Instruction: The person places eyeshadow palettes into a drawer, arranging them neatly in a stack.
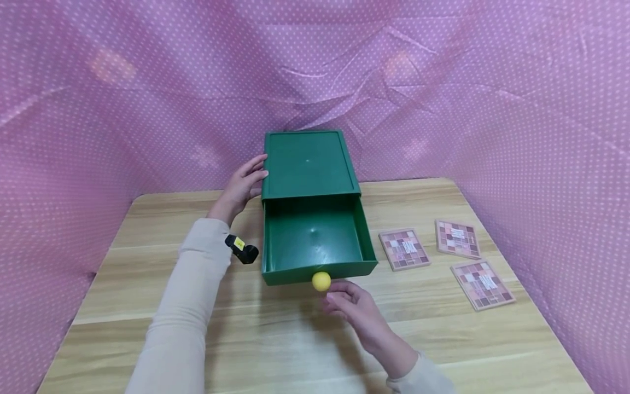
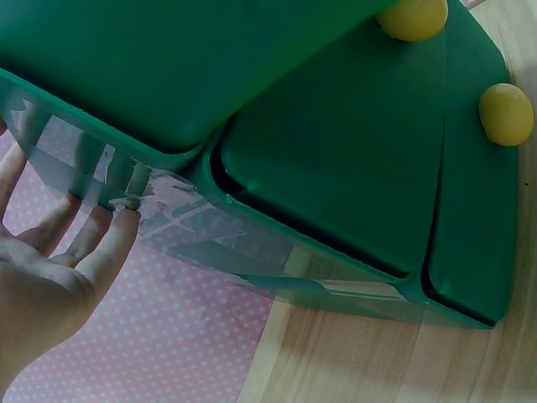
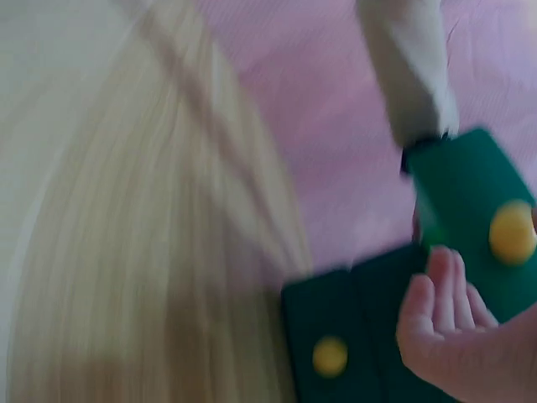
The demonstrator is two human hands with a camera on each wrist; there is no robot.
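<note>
A green drawer cabinet [image 1: 310, 164] with clear side panels stands on the table. Its top drawer [image 1: 315, 235] is pulled out toward me, the bare green floor showing inside. My left hand [image 1: 238, 189] rests with spread fingers against the cabinet's left side; in the left wrist view, its fingertips touch the clear panel [image 2: 201, 218]. Beside the drawer's yellow knob [image 1: 321, 281] is my right hand [image 1: 356, 312], its fingers loosely bent. The right wrist view is blurred and shows those fingers [image 3: 445, 302] extended near the knob; contact is hard to judge.
Three pink eyeshadow palettes lie right of the cabinet: one near the drawer [image 1: 404, 249], one farther back [image 1: 458, 239], one in front [image 1: 482, 284]. Lower drawers carry yellow knobs [image 2: 506, 114]. Pink dotted cloth [image 1: 315, 71] encloses the wooden table [image 1: 275, 350].
</note>
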